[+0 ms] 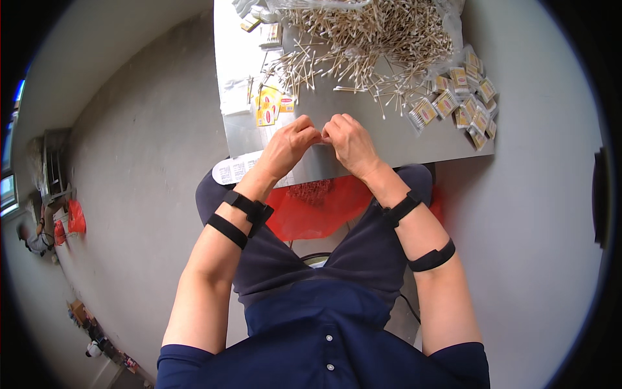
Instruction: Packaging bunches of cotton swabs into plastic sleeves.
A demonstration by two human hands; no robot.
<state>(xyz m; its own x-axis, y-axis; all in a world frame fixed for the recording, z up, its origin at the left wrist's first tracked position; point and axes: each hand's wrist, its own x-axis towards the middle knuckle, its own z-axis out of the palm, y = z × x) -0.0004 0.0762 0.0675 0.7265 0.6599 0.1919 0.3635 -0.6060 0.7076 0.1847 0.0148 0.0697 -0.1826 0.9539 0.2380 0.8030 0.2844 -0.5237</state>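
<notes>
Close together over the front part of the metal table (402, 139), my left hand (291, 144) and my right hand (350, 144) face each other with bent, pinched fingers. A small pale bit shows between the fingertips, too hidden to name. Just beyond my left hand lie several small yellow-and-white printed cards (267, 107). Farther back rises a big heap of cotton swabs (382, 39) on plastic sheeting, with loose swabs spilling toward my hands. Right of it, small packed bags of cotton swabs (447, 102), clear with yellow cards, are piled near the table's right edge.
More packed swabs (271, 34) lie at the back left of the table. A white printed sheet (236, 168) sits at the front left edge. A red plastic bag (304, 217) hangs below the front edge, between my knees. Another person (40, 236) is far off at the left.
</notes>
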